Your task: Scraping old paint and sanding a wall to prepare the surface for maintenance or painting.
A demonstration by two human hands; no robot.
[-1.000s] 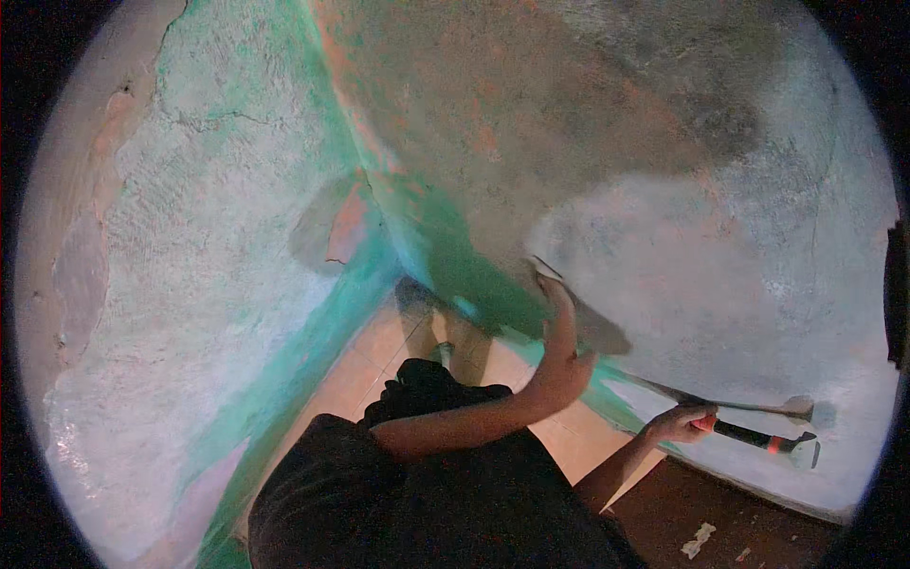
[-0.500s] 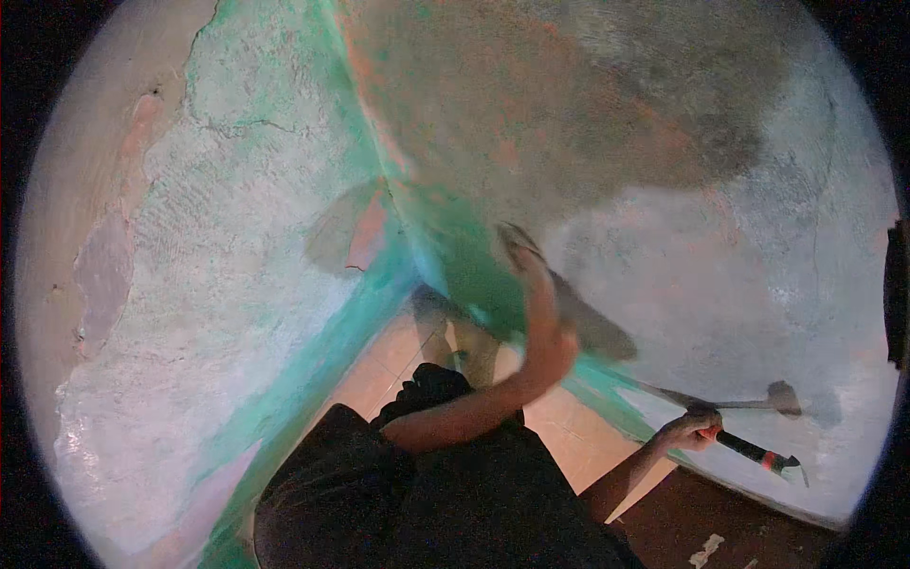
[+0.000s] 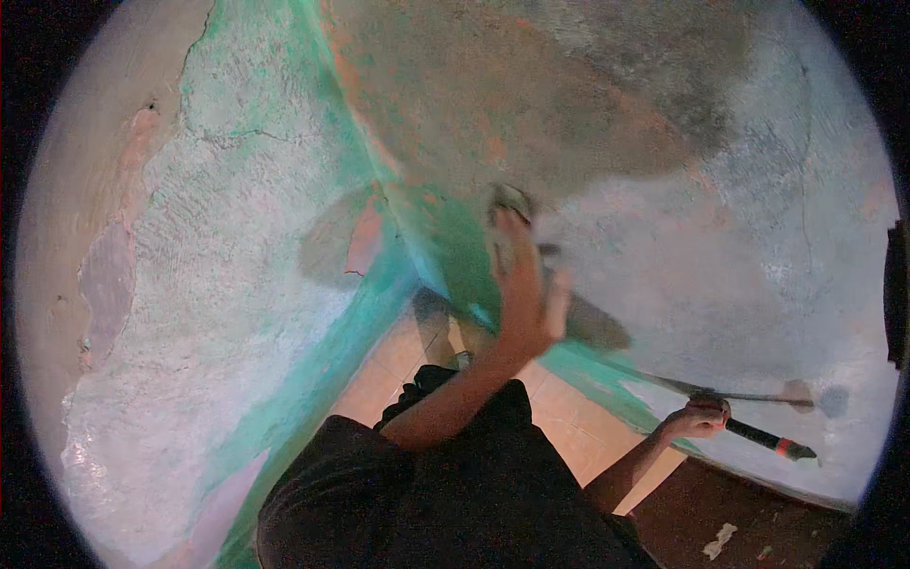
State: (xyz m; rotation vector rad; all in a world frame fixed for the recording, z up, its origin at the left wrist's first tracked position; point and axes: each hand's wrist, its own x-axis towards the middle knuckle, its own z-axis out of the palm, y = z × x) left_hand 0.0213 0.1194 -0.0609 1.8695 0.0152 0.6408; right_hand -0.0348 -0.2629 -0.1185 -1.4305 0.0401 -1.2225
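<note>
My left hand (image 3: 531,299) is raised against the right-hand wall, close to the green band by the corner, and smeared by motion. At its fingertips shows a small flat grey thing (image 3: 510,201) with a dark edge, too blurred to name; it appears to be held against the wall. Lower right, my right hand (image 3: 700,418) is closed round a tool with a black handle and red bands (image 3: 758,436). The tool points out to the right beside the whitish wall, and its working end is too small to identify.
Two patchy walls meet at a corner: the left wall (image 3: 218,284) has cracked, flaking paint, the right one (image 3: 682,266) a large grey-brown patch. Below are a tiled floor (image 3: 569,427) and a dark brown surface (image 3: 758,522) with pale specks. Shadows fall on the right wall.
My left hand has moved up and slightly left along the wall, with the grey thing at its fingertips. My right hand has barely moved; its tool has shifted slightly to the right.
</note>
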